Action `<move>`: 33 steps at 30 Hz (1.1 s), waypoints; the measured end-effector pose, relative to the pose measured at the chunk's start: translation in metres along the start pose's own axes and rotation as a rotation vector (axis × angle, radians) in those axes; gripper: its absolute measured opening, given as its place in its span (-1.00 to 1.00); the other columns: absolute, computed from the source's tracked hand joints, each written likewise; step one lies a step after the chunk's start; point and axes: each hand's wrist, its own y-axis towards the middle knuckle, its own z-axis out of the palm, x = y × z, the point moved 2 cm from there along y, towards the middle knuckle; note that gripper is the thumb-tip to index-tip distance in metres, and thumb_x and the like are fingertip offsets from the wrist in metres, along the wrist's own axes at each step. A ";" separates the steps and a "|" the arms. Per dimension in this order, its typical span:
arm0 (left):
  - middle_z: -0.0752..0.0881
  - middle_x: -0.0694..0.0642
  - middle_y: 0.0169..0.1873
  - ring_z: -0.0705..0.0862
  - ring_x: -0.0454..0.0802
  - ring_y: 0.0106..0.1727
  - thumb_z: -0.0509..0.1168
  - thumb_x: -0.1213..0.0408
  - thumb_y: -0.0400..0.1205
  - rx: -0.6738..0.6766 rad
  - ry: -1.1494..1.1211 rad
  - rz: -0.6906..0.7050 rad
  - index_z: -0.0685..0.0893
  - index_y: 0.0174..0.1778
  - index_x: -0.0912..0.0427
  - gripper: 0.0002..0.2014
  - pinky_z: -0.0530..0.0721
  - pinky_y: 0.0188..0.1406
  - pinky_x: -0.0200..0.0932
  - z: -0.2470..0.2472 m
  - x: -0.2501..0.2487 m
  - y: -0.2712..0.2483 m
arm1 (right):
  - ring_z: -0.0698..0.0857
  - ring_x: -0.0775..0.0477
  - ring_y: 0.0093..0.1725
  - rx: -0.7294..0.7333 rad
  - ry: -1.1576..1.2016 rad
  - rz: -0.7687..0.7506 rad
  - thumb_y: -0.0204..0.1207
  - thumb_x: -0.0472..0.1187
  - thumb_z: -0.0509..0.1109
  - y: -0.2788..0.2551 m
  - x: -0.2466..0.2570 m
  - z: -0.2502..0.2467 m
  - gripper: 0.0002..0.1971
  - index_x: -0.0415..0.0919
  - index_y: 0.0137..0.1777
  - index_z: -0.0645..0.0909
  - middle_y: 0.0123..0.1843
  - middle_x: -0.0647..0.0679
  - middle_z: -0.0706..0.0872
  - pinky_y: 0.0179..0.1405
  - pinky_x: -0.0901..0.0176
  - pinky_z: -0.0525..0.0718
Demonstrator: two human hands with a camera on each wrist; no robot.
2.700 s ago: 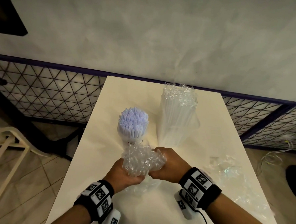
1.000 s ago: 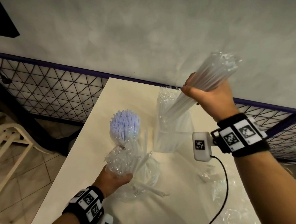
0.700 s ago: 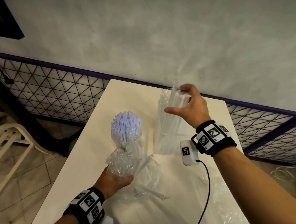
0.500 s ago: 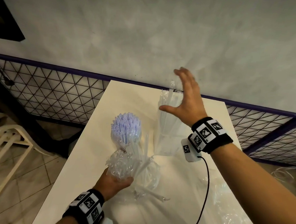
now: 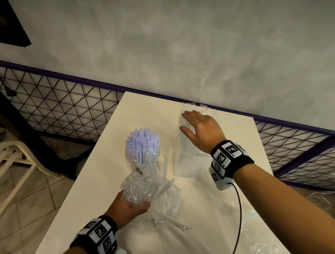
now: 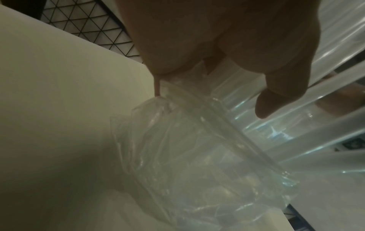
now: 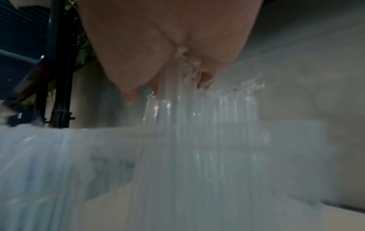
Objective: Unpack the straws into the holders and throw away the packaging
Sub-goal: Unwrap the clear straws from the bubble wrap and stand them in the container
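Left grip [image 5: 128, 207] clutches packaging [image 5: 138, 187]; right [image 5: 201, 129] flat on straws [image 5: 185, 147].

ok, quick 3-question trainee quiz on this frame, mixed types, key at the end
1. True or false: the right hand lies flat on top of the clear straws standing in the far holder.
2. What does the left hand grip?
A. a crumpled clear wrapper
B. a single purple straw
C. the cable
3. Fill in: the purple straws stand in a holder to the ____ of the clear ones, seen from the person.

Key
1. True; the fingers are spread and straight, pressing on the tips.
2. A; the wrapper is bunched in the fist, some straws still in it.
3. left
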 end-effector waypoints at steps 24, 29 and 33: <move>0.85 -0.09 -0.17 0.79 -0.29 -0.15 0.58 0.01 -0.04 0.093 -0.017 -0.026 0.68 0.06 0.03 -0.31 0.66 -0.02 -0.32 0.003 -0.009 -0.014 | 0.54 0.09 0.25 0.417 0.600 0.107 0.52 -0.53 0.15 -0.098 0.060 0.009 -0.31 -0.15 0.66 0.27 0.56 -0.06 0.44 0.11 0.59 0.47; 0.82 -0.25 -0.34 0.76 -0.40 -0.29 0.56 0.13 0.04 0.159 0.002 0.003 0.68 -0.09 -0.01 -0.51 0.64 -0.20 -0.46 0.006 -0.021 -0.021 | 0.46 0.05 0.38 0.572 0.789 0.279 0.54 -0.39 0.44 -0.107 0.060 0.043 -0.15 -0.01 0.72 0.06 0.62 0.12 0.33 0.18 0.31 0.55; 0.85 -0.09 -0.15 0.78 -0.27 -0.07 0.55 -0.04 -0.02 0.172 0.061 0.019 0.70 0.04 0.01 -0.34 0.62 -0.07 -0.38 0.004 -0.021 -0.020 | 0.47 0.06 0.36 0.595 0.966 0.323 0.45 -0.42 0.49 -0.097 0.065 0.058 -0.17 0.14 0.62 0.25 0.45 0.17 0.50 -0.03 0.40 0.52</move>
